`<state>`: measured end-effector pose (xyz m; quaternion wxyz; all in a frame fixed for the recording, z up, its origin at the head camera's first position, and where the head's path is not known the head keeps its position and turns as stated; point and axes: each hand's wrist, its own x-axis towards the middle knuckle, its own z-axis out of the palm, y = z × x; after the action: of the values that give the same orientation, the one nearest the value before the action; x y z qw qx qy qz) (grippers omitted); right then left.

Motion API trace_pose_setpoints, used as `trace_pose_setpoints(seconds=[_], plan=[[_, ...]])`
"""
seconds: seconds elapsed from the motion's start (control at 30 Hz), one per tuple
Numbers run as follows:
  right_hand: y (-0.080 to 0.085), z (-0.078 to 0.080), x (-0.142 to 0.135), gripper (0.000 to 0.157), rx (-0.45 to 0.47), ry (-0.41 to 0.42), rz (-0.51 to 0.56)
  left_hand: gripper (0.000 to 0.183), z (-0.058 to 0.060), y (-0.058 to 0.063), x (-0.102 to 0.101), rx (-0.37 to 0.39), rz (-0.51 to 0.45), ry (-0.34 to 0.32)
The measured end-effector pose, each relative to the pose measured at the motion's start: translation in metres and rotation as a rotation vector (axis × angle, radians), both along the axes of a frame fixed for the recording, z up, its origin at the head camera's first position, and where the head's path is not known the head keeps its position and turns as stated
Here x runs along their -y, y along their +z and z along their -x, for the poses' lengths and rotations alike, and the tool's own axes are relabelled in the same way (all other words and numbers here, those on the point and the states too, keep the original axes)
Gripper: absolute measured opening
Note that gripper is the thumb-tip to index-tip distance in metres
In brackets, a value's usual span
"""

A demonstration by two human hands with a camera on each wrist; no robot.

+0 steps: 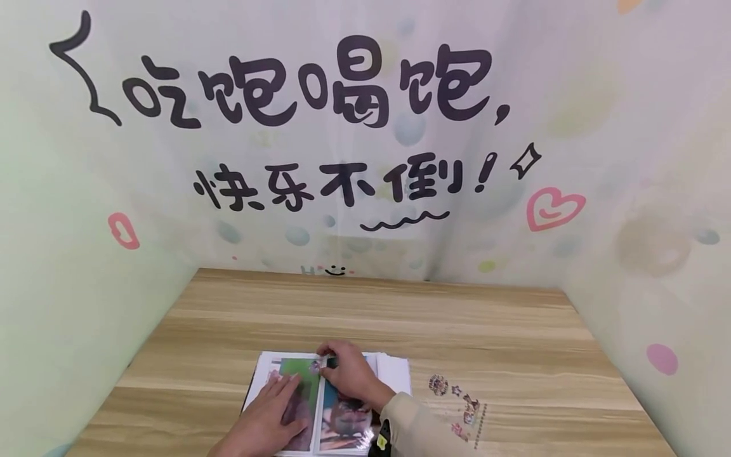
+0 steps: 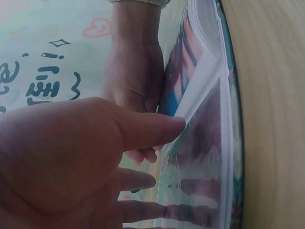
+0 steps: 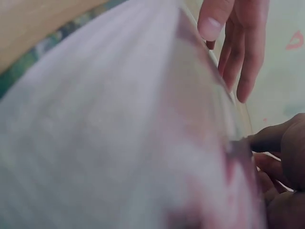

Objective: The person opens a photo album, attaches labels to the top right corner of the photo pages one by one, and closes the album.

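An open photo album [image 1: 394, 374] lies on the table, with clear pockets over its photos. My left hand [image 1: 268, 406] rests on the left page, fingers spread across a green-topped photo [image 1: 299, 367]. My right hand [image 1: 348, 371] reaches to the top of the album near the centre fold. Its curled thumb and forefinger hold a small round sticker [image 1: 315, 366] at that photo's upper corner. Below the right hand lies a photo [image 1: 345, 422] on the right page. In the left wrist view, the left thumb [image 2: 157, 129] is over the fold; the right wrist view shows blurred pages.
A clear sticker sheet [image 1: 468, 409] with several small figures lies right of the album. The wood-grain table [image 1: 514, 343] meets a printed fabric backdrop [image 1: 365, 247] at the back and sides. A dark wrist strap [image 1: 381, 439] circles the right sleeve.
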<state>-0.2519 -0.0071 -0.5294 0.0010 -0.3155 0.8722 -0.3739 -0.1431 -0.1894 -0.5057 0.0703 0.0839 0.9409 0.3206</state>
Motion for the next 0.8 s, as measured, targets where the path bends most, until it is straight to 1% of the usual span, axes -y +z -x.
trace_pose_setpoints(seconds=[0.1,0.17,0.33,0.43,0.57,0.67,0.8], plan=[[-0.001,0.000,0.000,0.027,0.004,-0.057,-0.026,0.078,0.000,0.000,0.000,-0.002,-0.001,-0.003],[-0.002,0.000,0.001,0.031,0.014,-0.077,-0.034,0.077,0.000,0.000,0.001,-0.014,0.002,-0.008],[-0.003,-0.001,0.007,0.036,0.021,-0.134,-0.022,0.078,-0.001,-0.001,0.001,-0.039,0.024,-0.024],[-0.002,-0.003,0.011,0.038,0.027,-0.178,-0.029,0.079,0.000,0.000,0.002,-0.035,0.032,-0.028],[0.002,-0.006,0.015,0.041,0.071,-0.231,-0.048,0.081,0.001,-0.001,0.004,-0.021,0.025,-0.042],[0.004,-0.006,0.017,0.042,0.105,-0.259,-0.047,0.085,0.000,-0.001,0.005,-0.015,0.017,-0.050],[0.003,-0.007,0.020,0.043,0.110,-0.290,-0.038,0.093,-0.001,-0.003,0.005,-0.013,0.044,-0.060]])
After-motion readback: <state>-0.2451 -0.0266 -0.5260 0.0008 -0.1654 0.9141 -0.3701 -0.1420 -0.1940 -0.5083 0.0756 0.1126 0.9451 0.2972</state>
